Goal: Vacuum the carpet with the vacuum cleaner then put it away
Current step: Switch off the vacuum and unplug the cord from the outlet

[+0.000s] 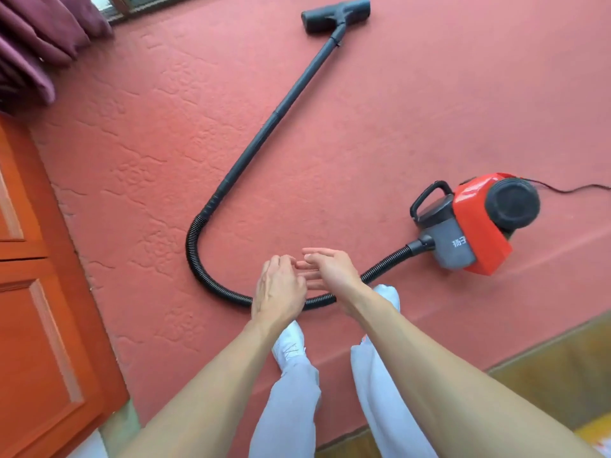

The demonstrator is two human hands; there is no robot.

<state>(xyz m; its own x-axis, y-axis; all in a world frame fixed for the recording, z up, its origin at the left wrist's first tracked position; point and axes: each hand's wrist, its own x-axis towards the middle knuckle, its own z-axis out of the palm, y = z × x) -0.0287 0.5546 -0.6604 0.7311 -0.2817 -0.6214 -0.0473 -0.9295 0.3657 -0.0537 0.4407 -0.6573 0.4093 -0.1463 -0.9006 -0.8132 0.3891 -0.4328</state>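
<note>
A red and grey canister vacuum cleaner [469, 226] lies on the salmon-red carpet [413, 104] at the right. Its black ribbed hose [195, 259] curves left across the floor in front of my feet and joins a long dark wand [281, 110]. The wand ends in a black floor head [334, 14] at the top. My left hand [277, 289] and my right hand [330, 269] hover together above the hose, fingers relaxed and nearly touching each other. Neither hand holds anything.
An orange wooden cabinet [36, 292] runs along the left. Purple curtains [39, 38] hang at the top left by a window frame. The power cord [575, 188] trails off to the right. Wood floor [555, 365] shows beyond the carpet edge at the lower right.
</note>
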